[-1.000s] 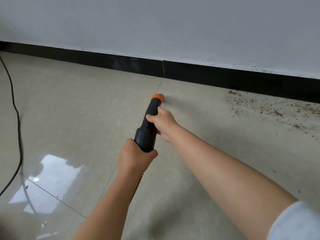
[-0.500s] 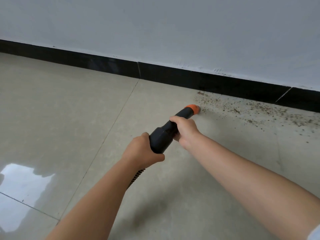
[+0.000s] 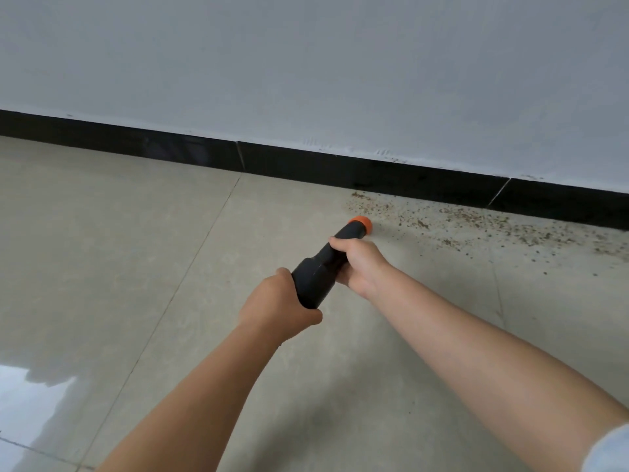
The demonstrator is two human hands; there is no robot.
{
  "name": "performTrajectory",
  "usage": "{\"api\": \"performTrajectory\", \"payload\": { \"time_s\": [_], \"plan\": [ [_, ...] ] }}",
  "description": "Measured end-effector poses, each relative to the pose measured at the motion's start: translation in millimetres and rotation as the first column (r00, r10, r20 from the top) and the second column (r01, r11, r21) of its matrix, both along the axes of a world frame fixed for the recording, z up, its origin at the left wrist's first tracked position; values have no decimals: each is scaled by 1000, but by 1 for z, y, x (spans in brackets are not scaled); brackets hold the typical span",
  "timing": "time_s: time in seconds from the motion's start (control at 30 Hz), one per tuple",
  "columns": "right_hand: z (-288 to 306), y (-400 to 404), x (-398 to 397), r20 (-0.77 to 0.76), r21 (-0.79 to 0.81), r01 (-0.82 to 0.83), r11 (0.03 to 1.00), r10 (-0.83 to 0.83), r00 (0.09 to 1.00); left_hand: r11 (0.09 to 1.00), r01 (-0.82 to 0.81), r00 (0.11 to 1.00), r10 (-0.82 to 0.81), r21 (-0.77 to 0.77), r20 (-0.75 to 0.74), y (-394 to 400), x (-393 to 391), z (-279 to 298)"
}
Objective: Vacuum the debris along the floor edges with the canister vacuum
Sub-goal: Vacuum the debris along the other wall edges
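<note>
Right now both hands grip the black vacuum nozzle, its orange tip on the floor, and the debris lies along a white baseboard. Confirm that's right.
One detail is wrong: the baseboard is black, not white; only the wall above it is white. The head view shows it. The rest stands: the left hand and right hand grip the black vacuum nozzle, its orange tip at the floor beside the debris.

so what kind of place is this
Likely an indoor room, at the foot of a wall: glossy beige floor tiles, a black baseboard under a plain pale wall, debris along the edge.
</note>
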State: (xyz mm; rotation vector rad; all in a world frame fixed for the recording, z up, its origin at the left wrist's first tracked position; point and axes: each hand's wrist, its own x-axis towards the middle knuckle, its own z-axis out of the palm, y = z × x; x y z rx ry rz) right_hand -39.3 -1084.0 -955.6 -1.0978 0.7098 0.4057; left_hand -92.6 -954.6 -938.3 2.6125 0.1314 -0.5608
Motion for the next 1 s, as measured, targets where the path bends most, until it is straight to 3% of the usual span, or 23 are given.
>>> {"api": "performTrajectory", "payload": {
  "time_s": [0.2,0.43,1.0],
  "plan": [
    [-3,-7,15,19,32,-44,999,44,999,994,-107,994,107,3,32,-18,5,-10],
    [-23,13,45,63,-45,-51,998,54,997,977,-212,977,212,11,36,-20,22,-15],
    [-17,-12,79,92,-197,10,980,8,996,984,-174,985,173,-30,-16,-44,70,-8]
  ]
}}
